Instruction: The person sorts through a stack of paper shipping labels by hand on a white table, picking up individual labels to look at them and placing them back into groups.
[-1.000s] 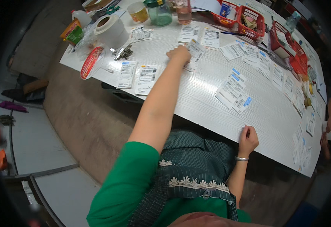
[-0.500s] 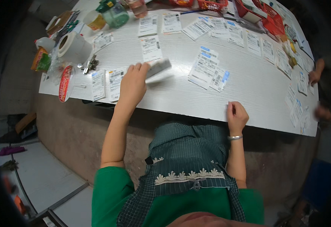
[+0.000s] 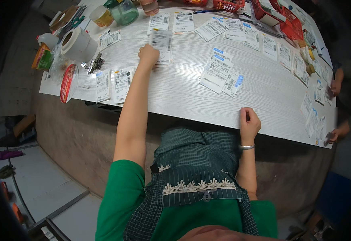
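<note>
My left hand [image 3: 148, 54] reaches out over the white table [image 3: 183, 88] and grips a printed paper label [image 3: 160, 41], holding it just above a small stack of labels [image 3: 165, 58]. My right hand [image 3: 249, 122] rests at the near table edge, fingers curled, with nothing in it and a silver bangle on its wrist. A fanned pile of labels with blue corners [image 3: 219, 74] lies between the two hands. Two more labels [image 3: 113, 82] lie left of my left forearm.
A white tape roll [image 3: 77, 44], a red-rimmed lid [image 3: 68, 78], metal clips [image 3: 95, 62] and a green jar [image 3: 123, 10] stand at the left. Rows of labels [image 3: 239, 30] and red baskets [image 3: 276, 16] fill the far side. Another person's hands [image 3: 336, 86] are at the right.
My left hand has moved away from the near left of the table toward the far middle, carrying a label. My right hand has stayed at the table edge.
</note>
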A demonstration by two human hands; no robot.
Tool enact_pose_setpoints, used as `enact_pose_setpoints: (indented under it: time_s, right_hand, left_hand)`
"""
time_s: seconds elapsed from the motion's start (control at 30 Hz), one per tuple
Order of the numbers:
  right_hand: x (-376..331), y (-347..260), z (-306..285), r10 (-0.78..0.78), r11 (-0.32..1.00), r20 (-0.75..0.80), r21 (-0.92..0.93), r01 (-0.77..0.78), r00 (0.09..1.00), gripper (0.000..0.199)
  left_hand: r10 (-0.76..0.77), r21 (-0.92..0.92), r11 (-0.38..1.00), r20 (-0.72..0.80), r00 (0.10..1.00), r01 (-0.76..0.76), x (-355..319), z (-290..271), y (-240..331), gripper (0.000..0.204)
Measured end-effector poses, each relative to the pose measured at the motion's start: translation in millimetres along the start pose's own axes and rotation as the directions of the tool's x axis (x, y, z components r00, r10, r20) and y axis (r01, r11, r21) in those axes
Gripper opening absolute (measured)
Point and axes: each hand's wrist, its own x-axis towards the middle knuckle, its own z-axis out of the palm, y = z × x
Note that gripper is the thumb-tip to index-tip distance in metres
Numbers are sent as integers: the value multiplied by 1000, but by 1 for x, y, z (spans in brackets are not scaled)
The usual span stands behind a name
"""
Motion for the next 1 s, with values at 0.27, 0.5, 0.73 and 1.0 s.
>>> enact_pose_setpoints:
  time_s: [0.27, 0.5, 0.73, 1.0]
  right_hand:
    - [-3, 6, -2, -58, 998, -19, 17, 58, 998, 10]
    - [-3, 13, -5, -88, 994, -65, 60, 92, 994, 8]
    - [-4, -27, -12, 49, 909, 166, 402, -113, 985, 15]
    - [-21, -72, 20, -140, 819, 322, 569, -74, 936, 45]
  left_hand:
    - [-85, 83, 994, 199, 976, 69, 39, 3, 38, 43]
    - [333, -88, 937, -61, 941, -338, -46, -44, 55, 62]
    - [436, -819, 558, 158, 886, -129, -153, -60, 18, 53]
    - [644, -763, 317, -263, 719, -563, -250, 73, 21, 30]
